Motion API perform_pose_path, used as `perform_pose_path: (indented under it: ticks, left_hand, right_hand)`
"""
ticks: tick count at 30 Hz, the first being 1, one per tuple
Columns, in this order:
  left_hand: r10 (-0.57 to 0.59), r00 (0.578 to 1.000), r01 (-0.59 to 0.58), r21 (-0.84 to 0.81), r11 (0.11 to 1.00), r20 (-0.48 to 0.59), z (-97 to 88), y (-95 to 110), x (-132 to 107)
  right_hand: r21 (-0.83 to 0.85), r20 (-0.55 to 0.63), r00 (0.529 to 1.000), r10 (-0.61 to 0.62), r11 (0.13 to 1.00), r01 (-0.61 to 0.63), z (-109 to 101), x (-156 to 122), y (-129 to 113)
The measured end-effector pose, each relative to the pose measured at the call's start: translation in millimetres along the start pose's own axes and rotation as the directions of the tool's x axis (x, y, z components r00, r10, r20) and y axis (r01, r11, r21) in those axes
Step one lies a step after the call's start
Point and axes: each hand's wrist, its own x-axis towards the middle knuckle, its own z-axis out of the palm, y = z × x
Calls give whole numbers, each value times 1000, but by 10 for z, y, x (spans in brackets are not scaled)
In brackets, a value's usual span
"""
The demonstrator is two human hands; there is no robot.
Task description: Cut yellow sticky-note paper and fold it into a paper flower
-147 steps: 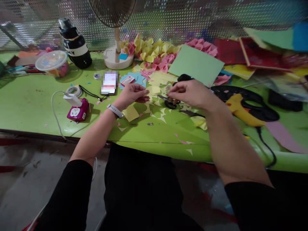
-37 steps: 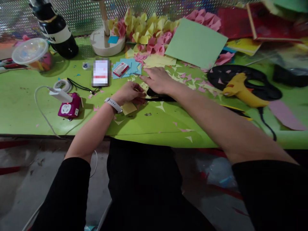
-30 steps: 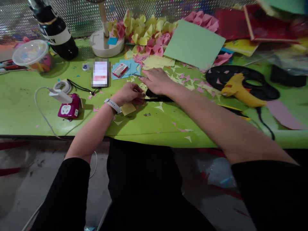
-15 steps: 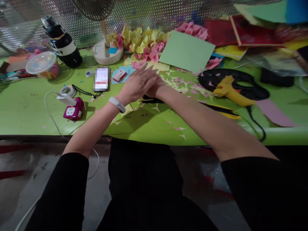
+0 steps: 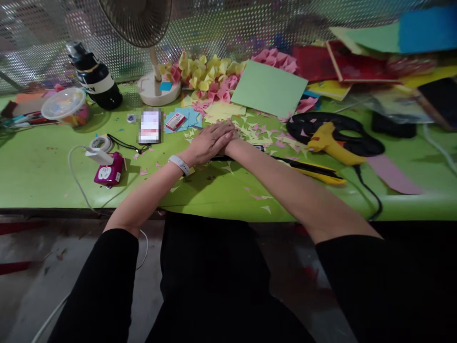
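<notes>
Left hand (image 5: 207,144) flat on top of right hand (image 5: 233,138), stacked, both pressing down. Left fingers extended, close together, wrapped over the right hand; nothing gripped between them that I can see. Right fingers mostly covered; can't tell if apart or closed on anything.

Dark tool (image 5: 221,158) directly under the hands; thin black edge shows on the near side, below the fingers. Most of it hidden, can't tell type. A dark labelled piece (image 5: 257,148) shows just right of the right wrist; can't tell if same item.

Around the fingers: yellow and pink paper scraps (image 5: 262,129) scattered beyond and right. Pale yellow paper sheets (image 5: 224,111) just past the fingertips. Blue notes (image 5: 193,117) ahead-left, small red-and-white box (image 5: 175,122) on them. Phone (image 5: 149,126) further left, screen lit, blurred out.

Right of the fingers, past the forearm: yellow-and-black cutter (image 5: 316,171), then yellow glue gun (image 5: 333,144) lying on black oval tray (image 5: 296,125). Green sheet (image 5: 269,88) far side, leaning by yellow paper flowers (image 5: 203,71). All on green table (image 5: 214,193).
</notes>
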Motion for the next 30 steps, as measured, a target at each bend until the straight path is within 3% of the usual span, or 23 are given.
perform_pose_path:
  ticks: [3, 6, 7, 10, 12, 15, 20, 30]
  left_hand:
    - [-7, 999, 0, -124, 992, -53, -127, 23, -89]
    - [-198, 941, 152, -179, 972, -273, -306, -3, -220]
    - [-285, 920, 246, -170, 954, -269, -358, -16, -256]
    - [-431, 902, 422, -181, 888, -11, -439, -59, -312]
    - [-442, 891, 454, -219, 864, 104, -418, -93, -311]
    - [-450, 877, 480, -347, 805, 170, -310, -156, -295]
    - [-442, 884, 463, -412, 785, 152, -182, -208, -287]
    - [-367, 926, 377, -155, 913, 88, -298, -39, -301]
  right_hand:
    - [-2, -52, 996, 74, 997, -75, -250, -179, -97]
    - [194, -187, 980, 76, 980, -39, -513, -415, -62]
    - [268, -169, 981, 91, 962, -43, -586, -491, -21]
    - [373, -50, 998, 45, 928, -23, -737, -658, 144]
    - [328, 48, 998, -37, 945, 19, -779, -708, 243]
    - [177, 169, 981, -99, 982, 69, -790, -722, 313]
    - [72, 211, 970, -122, 991, 110, -819, -746, 266]
    - [167, 39, 982, -186, 970, 177, -836, -772, 178]
